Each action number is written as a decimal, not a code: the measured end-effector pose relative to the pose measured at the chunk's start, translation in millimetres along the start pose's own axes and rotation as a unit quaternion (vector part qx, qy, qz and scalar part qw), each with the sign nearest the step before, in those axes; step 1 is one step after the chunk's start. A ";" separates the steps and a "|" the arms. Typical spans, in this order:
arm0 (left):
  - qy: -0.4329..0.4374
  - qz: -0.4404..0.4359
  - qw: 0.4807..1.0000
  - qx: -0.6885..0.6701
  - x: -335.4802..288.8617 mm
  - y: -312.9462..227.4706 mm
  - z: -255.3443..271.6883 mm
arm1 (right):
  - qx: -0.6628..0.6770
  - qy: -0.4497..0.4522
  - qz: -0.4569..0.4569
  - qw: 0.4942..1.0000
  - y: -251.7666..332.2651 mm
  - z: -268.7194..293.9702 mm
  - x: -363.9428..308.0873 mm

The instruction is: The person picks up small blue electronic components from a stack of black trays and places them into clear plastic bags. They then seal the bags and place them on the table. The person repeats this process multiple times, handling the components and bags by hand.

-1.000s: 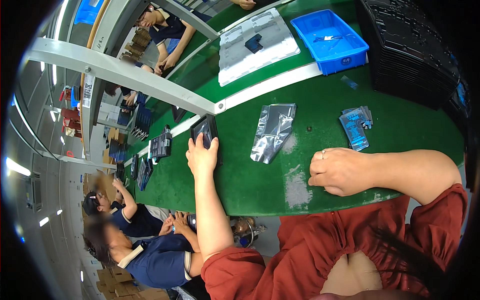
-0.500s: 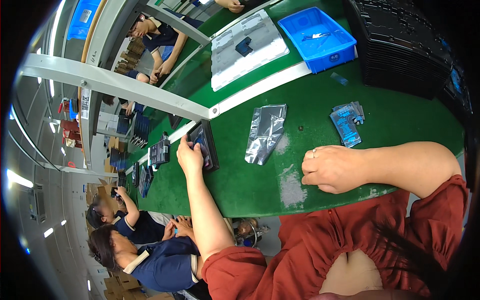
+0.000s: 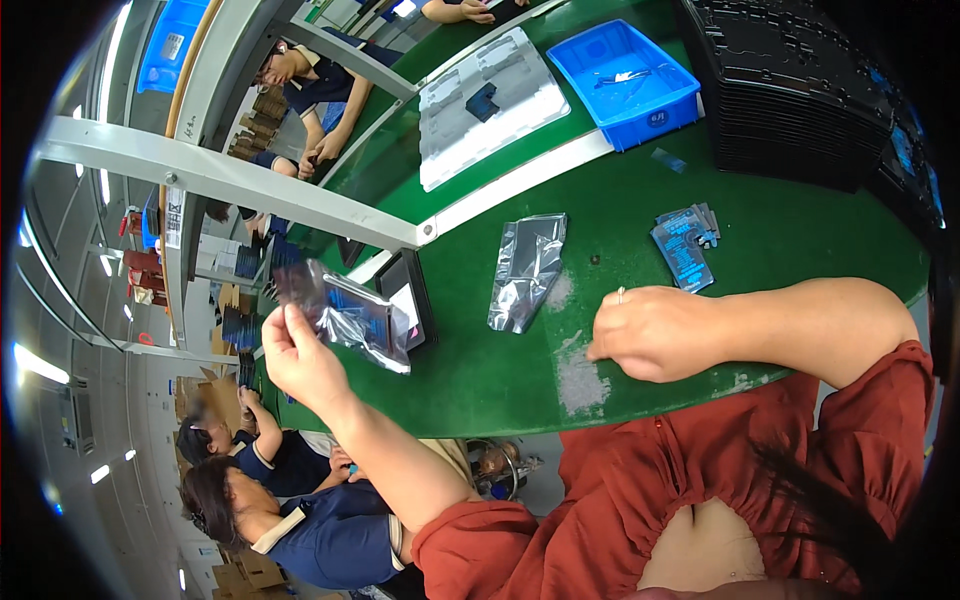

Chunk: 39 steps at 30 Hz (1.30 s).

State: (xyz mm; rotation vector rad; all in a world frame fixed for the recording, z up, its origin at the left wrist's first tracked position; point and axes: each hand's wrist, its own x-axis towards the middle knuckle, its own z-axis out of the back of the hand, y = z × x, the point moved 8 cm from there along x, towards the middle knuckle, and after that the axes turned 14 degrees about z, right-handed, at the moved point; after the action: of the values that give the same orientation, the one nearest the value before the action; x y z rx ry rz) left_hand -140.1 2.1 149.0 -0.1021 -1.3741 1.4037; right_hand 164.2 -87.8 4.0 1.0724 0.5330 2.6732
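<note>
My left hand (image 3: 298, 358) is raised over the left part of the green table, thumb and fingers pinching one end of a shiny see-through plastic bag (image 3: 352, 322). A dark flat part shows inside it. Partly behind that bag stands a black shallow tray (image 3: 421, 312) with a white and pink piece in it. My right hand (image 3: 655, 333), a ring on one finger, rests on the table with curled fingers; their tips and anything under them are hidden. Beyond it lies a small stack of dark flat parts with blue print (image 3: 686, 250). Another shiny bag (image 3: 527, 272) lies flat between my hands.
Black trays (image 3: 790, 100) are piled high at the far right. A blue bin (image 3: 655, 125) and a white foam sheet (image 3: 440, 150) holding a dark part lie beyond a white rail. A metal frame post (image 3: 300, 190) crosses on the left. Co-workers sit to the left.
My left hand has moved from the black tray to the left, lifting the shiny bag with the dark part. My right hand has stayed on the table, shifting slightly.
</note>
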 end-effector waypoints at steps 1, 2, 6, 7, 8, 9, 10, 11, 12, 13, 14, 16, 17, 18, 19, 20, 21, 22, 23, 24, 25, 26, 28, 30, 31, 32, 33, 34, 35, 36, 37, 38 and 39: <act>0.024 -0.002 0.998 -0.053 -5.9 -10.6 -9.6 | 0.022 -0.034 -0.025 0.999 -1.5 6.8 1.5; 0.065 0.081 0.993 -0.058 -23.1 -27.2 -30.2 | 0.042 -0.068 -0.054 0.995 -6.1 12.8 0.5; 0.152 0.069 0.983 -0.076 -60.9 -38.3 -96.8 | 0.287 -0.163 -0.210 0.920 -24.1 11.5 -10.1; 0.189 0.115 0.971 -0.091 -74.9 -45.7 -113.3 | 0.284 -0.193 -0.225 0.912 -25.5 15.3 -11.0; 0.201 0.106 0.971 -0.070 -84.5 -53.2 -125.0 | 0.280 -0.224 -0.239 0.902 -26.2 18.8 -11.5; 0.254 0.125 0.955 -0.092 -93.5 -54.0 -138.8 | 0.276 -0.256 -0.254 0.891 -27.2 23.0 -13.5; 0.281 0.141 0.941 -0.125 -100.1 -54.2 -149.7 | 0.250 -0.261 -0.272 0.892 -29.6 29.4 -15.3; 0.308 0.157 0.925 -0.157 -106.2 -54.4 -160.0 | 0.236 -0.287 -0.249 0.894 -28.8 39.8 -10.7; 0.322 0.162 0.917 -0.173 -110.6 -59.4 -165.2 | 0.214 -0.304 -0.225 0.900 -30.2 45.0 -11.4; 0.333 0.177 0.905 -0.198 -113.9 -60.1 -170.7 | 0.192 -0.320 -0.201 0.905 -32.8 48.2 -13.5; 0.344 0.193 0.892 -0.223 -117.0 -60.0 -176.3 | 0.204 -0.327 -0.232 0.893 -40.7 46.8 -20.0; 0.365 0.230 0.869 -0.243 -118.1 -48.6 -183.1 | 0.274 -0.346 -0.287 0.850 -50.6 43.8 -26.7; 0.363 0.188 0.900 -0.150 -114.8 -43.3 -182.6 | 0.229 -0.363 -0.283 0.858 -50.3 52.4 -28.2; 0.358 0.143 0.921 -0.054 -112.7 -37.7 -182.5 | 0.189 -0.358 -0.275 0.872 -52.9 56.3 -30.0; 0.348 0.096 0.932 0.042 -112.4 -33.1 -182.7 | 0.149 -0.353 -0.266 0.885 -54.2 61.0 -30.1; 0.315 -0.005 0.927 0.204 -114.5 -33.9 -182.5 | 0.132 -0.329 -0.278 0.893 -54.5 62.3 -30.8; 0.238 -0.157 0.928 0.239 -123.0 -55.7 -176.9 | 0.118 -0.303 -0.290 0.900 -52.6 64.5 -27.7; 0.212 -0.207 0.930 0.218 -130.0 -68.3 -173.1 | 0.103 -0.276 -0.302 0.907 -51.9 64.4 -25.1; 0.184 -0.257 0.928 0.196 -136.9 -84.7 -167.1 | 0.099 -0.265 -0.293 0.913 -51.3 63.0 -22.1; 0.214 -0.286 0.921 0.155 -144.5 -99.1 -166.5 | 0.093 -0.255 -0.284 0.920 -49.5 62.5 -19.6; 0.244 -0.313 0.911 0.113 -152.0 -111.4 -166.1 | 0.087 -0.245 -0.276 0.925 -48.6 61.5 -18.0; 0.273 -0.339 0.898 0.070 -160.9 -118.5 -166.8 | 0.119 -0.247 -0.287 0.918 -50.6 58.4 -19.7; 0.421 -0.189 0.886 0.042 -167.2 -95.7 -183.9 | 0.146 -0.238 -0.295 0.914 -53.0 55.7 -20.5; 0.488 -0.077 0.869 -0.026 -169.9 -74.7 -192.7 | 0.165 -0.232 -0.298 0.911 -55.6 53.4 -21.4; 0.495 -0.066 0.866 -0.030 -170.3 -71.6 -194.0 | 0.171 -0.230 -0.298 0.911 -57.1 52.1 -21.5; 0.502 -0.055 0.862 -0.035 -170.4 -70.6 -195.6 | 0.177 -0.228 -0.297 0.910 -57.9 51.5 -21.5; 0.509 -0.044 0.859 -0.037 -170.1 -69.6 -197.0 | 0.161 -0.218 -0.301 0.914 -57.9 53.7 -20.7; 0.503 -0.038 0.863 -0.027 -169.4 -71.3 -196.9 | 0.145 -0.208 -0.304 0.918 -56.1 58.0 -19.2; 0.507 -0.041 0.861 -0.016 -170.5 -72.2 -196.1 | 0.129 -0.197 -0.308 0.922 -53.3 62.3 -17.4; 0.511 -0.044 0.859 -0.005 -172.6 -72.3 -194.8 | 0.081 -0.176 -0.296 0.935 -47.0 68.9 -13.2; 0.515 -0.048 0.856 0.005 -174.4 -72.3 -194.3 | 0.039 -0.136 -0.267 0.953 -42.9 70.1 -8.5; 0.520 -0.065 0.851 0.018 -176.6 -74.1 -194.6 | -0.002 -0.095 -0.237 0.967 -39.7 70.7 -4.6; 0.526 -0.081 0.846 0.030 -180.0 -75.0 -194.9 | -0.043 -0.052 -0.207 0.976 -35.2 69.0 -1.7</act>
State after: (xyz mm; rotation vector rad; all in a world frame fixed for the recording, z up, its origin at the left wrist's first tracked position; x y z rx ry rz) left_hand 109.9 -21.9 35.3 -0.6073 -0.3954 0.9619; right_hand 215.8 -38.9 34.8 0.9494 0.5462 2.2447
